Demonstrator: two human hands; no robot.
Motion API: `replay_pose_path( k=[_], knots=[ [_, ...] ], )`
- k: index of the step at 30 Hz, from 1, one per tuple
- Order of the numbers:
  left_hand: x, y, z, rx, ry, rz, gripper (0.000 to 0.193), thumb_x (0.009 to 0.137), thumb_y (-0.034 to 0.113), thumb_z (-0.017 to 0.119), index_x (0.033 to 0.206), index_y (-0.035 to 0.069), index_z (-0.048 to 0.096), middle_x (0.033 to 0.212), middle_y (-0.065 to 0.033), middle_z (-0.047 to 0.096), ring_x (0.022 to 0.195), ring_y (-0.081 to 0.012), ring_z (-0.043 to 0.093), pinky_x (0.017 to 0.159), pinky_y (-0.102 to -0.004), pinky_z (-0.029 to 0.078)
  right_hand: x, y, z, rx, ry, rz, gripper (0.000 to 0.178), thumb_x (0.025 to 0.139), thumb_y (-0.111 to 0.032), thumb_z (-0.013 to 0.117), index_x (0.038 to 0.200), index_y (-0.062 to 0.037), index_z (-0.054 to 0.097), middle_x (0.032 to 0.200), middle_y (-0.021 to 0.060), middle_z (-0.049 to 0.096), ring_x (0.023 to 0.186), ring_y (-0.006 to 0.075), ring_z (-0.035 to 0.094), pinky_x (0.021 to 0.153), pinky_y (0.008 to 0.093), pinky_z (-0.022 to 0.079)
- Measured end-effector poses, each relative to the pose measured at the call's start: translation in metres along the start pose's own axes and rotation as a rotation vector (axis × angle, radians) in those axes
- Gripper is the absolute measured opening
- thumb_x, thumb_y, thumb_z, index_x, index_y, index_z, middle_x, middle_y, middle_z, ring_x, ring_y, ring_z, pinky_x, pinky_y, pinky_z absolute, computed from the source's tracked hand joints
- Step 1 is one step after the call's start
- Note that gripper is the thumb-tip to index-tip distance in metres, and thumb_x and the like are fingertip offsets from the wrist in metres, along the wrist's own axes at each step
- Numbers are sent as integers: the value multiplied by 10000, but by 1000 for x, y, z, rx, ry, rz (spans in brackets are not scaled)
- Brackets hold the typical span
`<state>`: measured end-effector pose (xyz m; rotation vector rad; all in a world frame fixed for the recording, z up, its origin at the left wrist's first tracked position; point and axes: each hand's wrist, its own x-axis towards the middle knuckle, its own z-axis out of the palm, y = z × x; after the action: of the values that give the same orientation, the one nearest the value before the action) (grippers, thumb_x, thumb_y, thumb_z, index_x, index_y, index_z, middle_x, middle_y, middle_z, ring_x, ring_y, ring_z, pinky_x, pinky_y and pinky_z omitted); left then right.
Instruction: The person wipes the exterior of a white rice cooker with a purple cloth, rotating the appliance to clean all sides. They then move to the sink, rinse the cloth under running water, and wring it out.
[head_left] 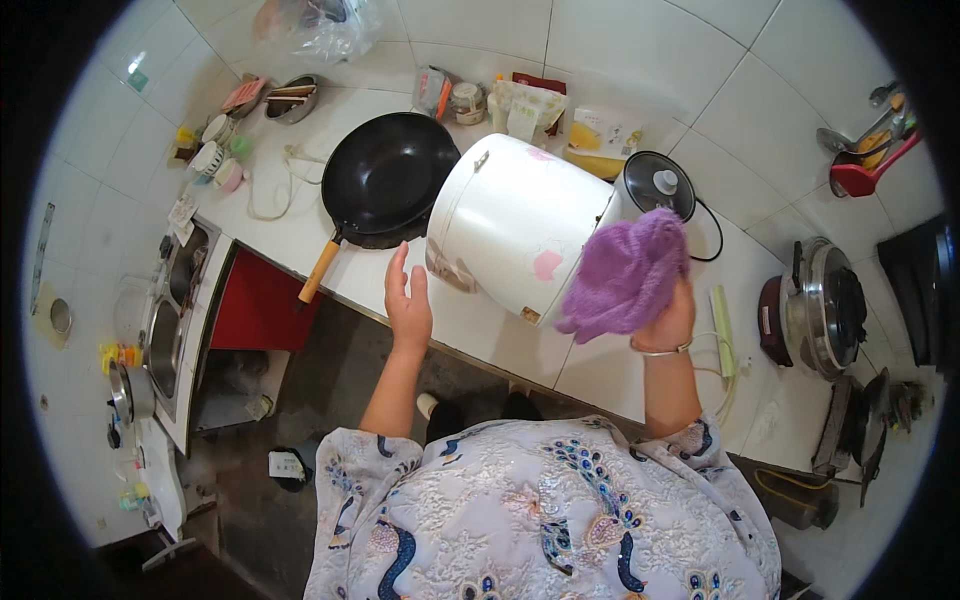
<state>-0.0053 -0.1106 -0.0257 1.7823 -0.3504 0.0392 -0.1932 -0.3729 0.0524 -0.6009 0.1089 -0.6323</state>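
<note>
A white rounded appliance [520, 220] with pink flower patches, looking like a rice cooker, lies tilted over on the white counter in front of me. My right hand [668, 318] grips a purple cloth [630, 275] at the appliance's right end, with most of its fingers hidden behind the cloth. Whether the cloth presses on the appliance, I cannot tell. Off the left end, my left hand [408, 300] is raised with its fingers stretched out and nothing in it. Just beyond that hand rests a black wok [388, 170] with a wooden handle [320, 270].
Behind the appliance stand a small pot's glass lid [655, 185], packets [525, 108] and a jar [467, 103]. A steel pot [825, 300] is at the right, below hanging utensils [870, 160]. At the left are a sink [165, 335], bowls [207, 160] and a cable [280, 205].
</note>
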Motion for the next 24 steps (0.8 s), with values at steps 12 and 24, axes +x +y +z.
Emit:
replay_pose_path(
  k=[12,24],
  knots=[
    [-54,-23,-27,-295,-442,-289,526,957,149,569,1450,74,402,1407,-142,483,1232,-231,513,974,-345,441,-74,148,40,-59,350,370,400,997,-268,372,1233,-19,577,1195,100,634,1090,230,608,979,382,467],
    [-33,-48,-56,-374,-423,-636,583,985,361,489,1486,110,327,1454,-161,408,1277,-288,460,976,-410,429,-114,140,34,-214,329,96,397,1018,-284,392,1232,8,553,1198,108,614,1069,215,610,984,360,468]
  ],
)
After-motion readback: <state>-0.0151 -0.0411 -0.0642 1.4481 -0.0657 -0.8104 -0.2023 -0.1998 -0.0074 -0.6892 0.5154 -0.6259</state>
